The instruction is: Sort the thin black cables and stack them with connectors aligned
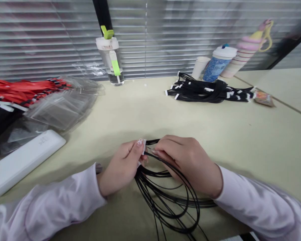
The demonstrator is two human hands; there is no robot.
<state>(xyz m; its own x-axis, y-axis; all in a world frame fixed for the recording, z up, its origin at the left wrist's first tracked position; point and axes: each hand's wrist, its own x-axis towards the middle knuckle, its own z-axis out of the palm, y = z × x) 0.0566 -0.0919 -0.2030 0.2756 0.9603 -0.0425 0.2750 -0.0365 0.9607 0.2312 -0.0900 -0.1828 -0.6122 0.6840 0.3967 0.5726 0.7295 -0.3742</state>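
My left hand (124, 165) is closed on a bundle of thin black cables (167, 201), its thumb pressing a small white connector (144, 146) at their ends. Facing it, my right hand (188, 160) has its fingers pinched together just beside that connector. A thin, pointed metal-looking tip shows between the right fingertips, too small to name. Loops of the cables hang below both hands and pass in front of the right palm. Part of the bundle runs under the right wrist, and some ends drop toward the table's near edge.
More black cables with white connectors (208, 91) lie at the back right, before a paper cup (200, 67), a blue cup (218, 63) and an umbrella (247, 50). A water bottle (110, 60) stands behind. Left are clear plastic bags (65, 107), red strips (22, 90) and a long white case (27, 160).
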